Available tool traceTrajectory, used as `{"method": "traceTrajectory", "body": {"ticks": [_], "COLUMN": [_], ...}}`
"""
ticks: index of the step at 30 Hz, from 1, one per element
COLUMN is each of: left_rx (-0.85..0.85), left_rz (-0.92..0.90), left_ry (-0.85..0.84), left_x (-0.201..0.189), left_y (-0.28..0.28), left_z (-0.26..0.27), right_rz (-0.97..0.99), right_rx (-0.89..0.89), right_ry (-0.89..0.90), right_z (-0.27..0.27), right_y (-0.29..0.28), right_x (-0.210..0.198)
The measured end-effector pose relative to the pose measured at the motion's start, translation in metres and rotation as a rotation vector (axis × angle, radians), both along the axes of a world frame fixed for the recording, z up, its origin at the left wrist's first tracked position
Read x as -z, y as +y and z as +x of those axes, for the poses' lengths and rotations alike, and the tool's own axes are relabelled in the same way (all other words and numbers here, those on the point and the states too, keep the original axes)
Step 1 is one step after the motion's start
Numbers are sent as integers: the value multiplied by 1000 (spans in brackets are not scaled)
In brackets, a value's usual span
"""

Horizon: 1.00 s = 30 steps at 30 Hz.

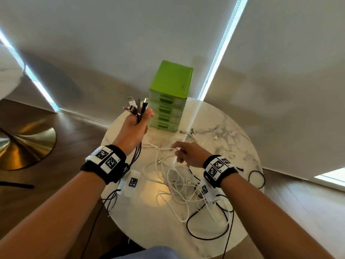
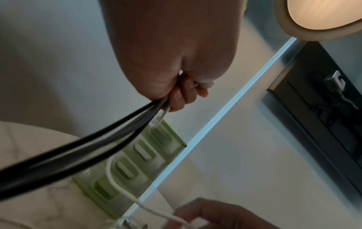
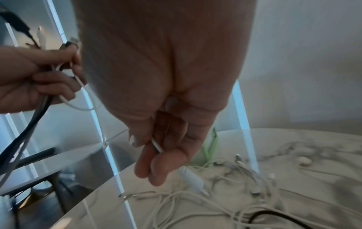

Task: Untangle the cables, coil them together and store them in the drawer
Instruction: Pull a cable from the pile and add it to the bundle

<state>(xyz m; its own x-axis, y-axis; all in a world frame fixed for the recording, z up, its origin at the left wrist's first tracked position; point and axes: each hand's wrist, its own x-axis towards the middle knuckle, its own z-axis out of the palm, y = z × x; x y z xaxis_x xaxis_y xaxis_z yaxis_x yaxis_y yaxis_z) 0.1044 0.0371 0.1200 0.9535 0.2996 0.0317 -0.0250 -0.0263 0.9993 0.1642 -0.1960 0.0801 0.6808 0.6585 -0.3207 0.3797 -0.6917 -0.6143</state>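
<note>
The round marble tabletop is carrying a green drawer unit at its far edge. In front of the drawer unit, tangled cables are lying loose. Left of it, the left hand is gripping a bundle of cable ends upright. The right hand is pinching a white cable above the tangle.

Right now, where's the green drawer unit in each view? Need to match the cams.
Head: green drawer unit stands upper centre, at the table's far edge, just beyond the left hand.
Left wrist: lower centre, tilted, partly behind the black cables.
Right wrist: only a green sliver beside the right hand.
Shared landmark: the bright window strip beside the unit.
</note>
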Motion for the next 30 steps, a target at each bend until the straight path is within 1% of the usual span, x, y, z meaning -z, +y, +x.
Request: {"method": "traceTrajectory", "body": {"ticks": [2, 4, 6, 7, 9, 11, 13, 15, 17, 19, 21, 23, 24, 25, 26, 28, 30], "left_rx": [-52, -117, -196, -255, -336, -356, -389, -447, -493, -536, -554, -552, -545, -534, -525, -485, -427], "left_rz": [19, 50, 50, 59, 106, 105, 82, 67, 24, -9, -3, 6, 1, -7, -14, -12, -9], "left_ry": [-7, 5, 40, 61, 99, 109, 85, 89, 128, 198, 265, 295, 288, 270, 252, 240, 250], "left_x": [-9, -17, -21, -21, -20, -16, -12, -5, 3, 11, 18, 23, 26, 29, 32, 35, 36], "left_y": [22, 46, 68, 82, 108, 129, 148, 162, 172, 178, 181, 184, 186, 187, 189, 190, 190], "left_z": [-11, -26, -39, -48, -65, -82, -100, -114, -126, -136, -144, -152, -155, -158, -160, -163, -164], "right_rz": [-22, 18, 22, 13, 62, 158, 199, 176, 144, 75, -41, -135, -155, -141, -80, 134, 347], "right_rx": [-126, -234, -275, -306, -348, -334, -323, -313, -338, -418, -519, -604, -609, -578, -520, -383, -330], "right_ry": [-58, -164, -211, -209, -147, -75, -20, 62, 124, 160, 193, 141, 92, 50, 33, 83, 146], "right_z": [-5, -12, -16, -18, -24, -33, -48, -68, -90, -111, -127, -129, -125, -118, -110, -94, -82], "right_y": [29, 59, 87, 107, 139, 166, 194, 217, 232, 239, 239, 241, 243, 246, 251, 267, 285], "right_x": [3, 9, 12, 12, 13, 14, 24, 40, 61, 83, 100, 111, 110, 106, 97, 73, 41]}}
